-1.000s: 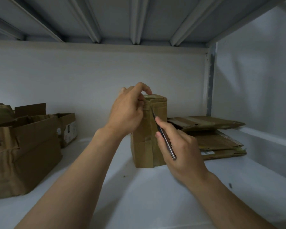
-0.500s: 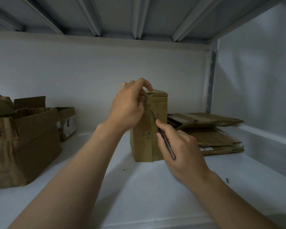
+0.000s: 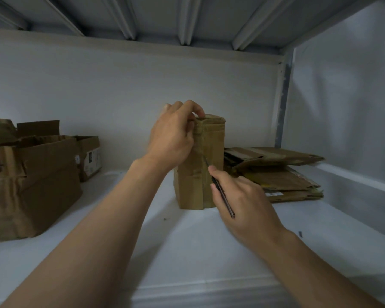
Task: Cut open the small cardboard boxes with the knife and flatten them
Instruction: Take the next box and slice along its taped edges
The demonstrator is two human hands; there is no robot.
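Well left of the left hand [image 3: 173, 138], on the white shelf [image 3: 187, 252]: big open box [image 3: 31, 185] w/ crumpled flaps, contents not visible; smaller box [image 3: 90, 156] behind it. Just right of the right hand [image 3: 242, 198]: stack of flattened cardboard [image 3: 282, 174]. Btwn the hands, small box [image 3: 209, 152] stands upright; left hand grips its top edge. Right hand pinches knife [image 3: 223, 196], blade against the small box's front.

White shelf board [image 3: 187, 252] running across the lower view, catching dim light. Pale back wall [image 3: 120, 85] standing behind it. Ribbed underside of upper shelf [image 3: 185, 18] hanging overhead. Grey metal upright [image 3: 283, 96] rising at the right rear corner, adjoining the side panel [image 3: 347, 96]. Dark scrap [image 3: 300, 234] lying on the board at right; smaller speck [image 3: 164, 218] sitting mid-board.
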